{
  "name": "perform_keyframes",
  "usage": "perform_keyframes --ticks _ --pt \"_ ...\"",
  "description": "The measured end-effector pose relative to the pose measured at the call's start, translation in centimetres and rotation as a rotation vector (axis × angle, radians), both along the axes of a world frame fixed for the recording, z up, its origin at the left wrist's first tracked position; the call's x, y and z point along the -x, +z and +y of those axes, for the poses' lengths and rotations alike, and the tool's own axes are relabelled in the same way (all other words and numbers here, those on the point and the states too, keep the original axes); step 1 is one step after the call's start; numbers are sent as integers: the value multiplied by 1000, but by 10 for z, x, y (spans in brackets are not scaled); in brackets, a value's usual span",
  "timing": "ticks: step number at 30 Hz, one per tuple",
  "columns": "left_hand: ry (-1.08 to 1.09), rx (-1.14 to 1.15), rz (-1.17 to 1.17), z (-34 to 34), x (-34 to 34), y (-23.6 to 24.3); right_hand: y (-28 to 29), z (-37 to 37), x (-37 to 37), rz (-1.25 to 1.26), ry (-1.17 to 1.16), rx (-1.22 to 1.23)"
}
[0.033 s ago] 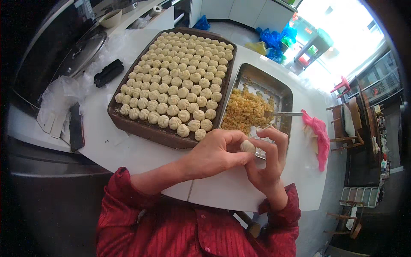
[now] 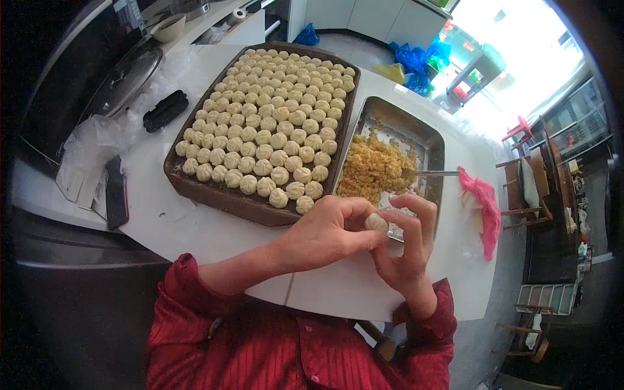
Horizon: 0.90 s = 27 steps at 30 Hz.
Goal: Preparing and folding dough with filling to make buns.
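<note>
Between my two hands is a small pleated dumpling (image 2: 376, 222) of pale dough. My left hand (image 2: 320, 234) has thumb and index finger closed about its left side. My right hand (image 2: 406, 250) curls round the other side, fingertips on the dough. To the upper left, a deep brown tray (image 2: 218, 203) holds many rows of similar pleated dumplings (image 2: 263, 153). Just beyond my hands lies a metal tray (image 2: 434, 140) with crumbly orange-yellow filling (image 2: 374, 166). A metal utensil handle (image 2: 437, 173) sticks out of the filling over the tray's right edge; its other end is buried.
A pink cloth (image 2: 480, 209) lies at the table's right edge. On the left are a black case (image 2: 165, 110), a dark phone-like slab (image 2: 116, 195), crumpled clear plastic (image 2: 91, 146) and a glass lid (image 2: 130, 81). Blue bags (image 2: 411, 60) rest on the floor beyond; wooden chairs stand right.
</note>
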<state>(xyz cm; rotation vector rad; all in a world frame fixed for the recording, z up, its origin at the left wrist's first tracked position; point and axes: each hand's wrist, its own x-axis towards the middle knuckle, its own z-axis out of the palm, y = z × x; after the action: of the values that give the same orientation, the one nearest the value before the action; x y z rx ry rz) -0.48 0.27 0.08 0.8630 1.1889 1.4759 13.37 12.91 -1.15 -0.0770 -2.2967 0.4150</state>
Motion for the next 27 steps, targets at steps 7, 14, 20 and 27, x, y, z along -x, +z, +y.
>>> perform_keyframes --ticks 7,14,20,27 --pt "-62 -37 80 -2 3 -1 7 1 -1 -34 112 -67" --pt "-88 2 -129 -1 3 -3 8 -2 0 -33 81 -33" --pt "-134 86 -219 -2 12 -1 7 2 2 -55 91 17" --pt "-135 134 -257 -1 10 5 7 -2 2 -25 88 161"
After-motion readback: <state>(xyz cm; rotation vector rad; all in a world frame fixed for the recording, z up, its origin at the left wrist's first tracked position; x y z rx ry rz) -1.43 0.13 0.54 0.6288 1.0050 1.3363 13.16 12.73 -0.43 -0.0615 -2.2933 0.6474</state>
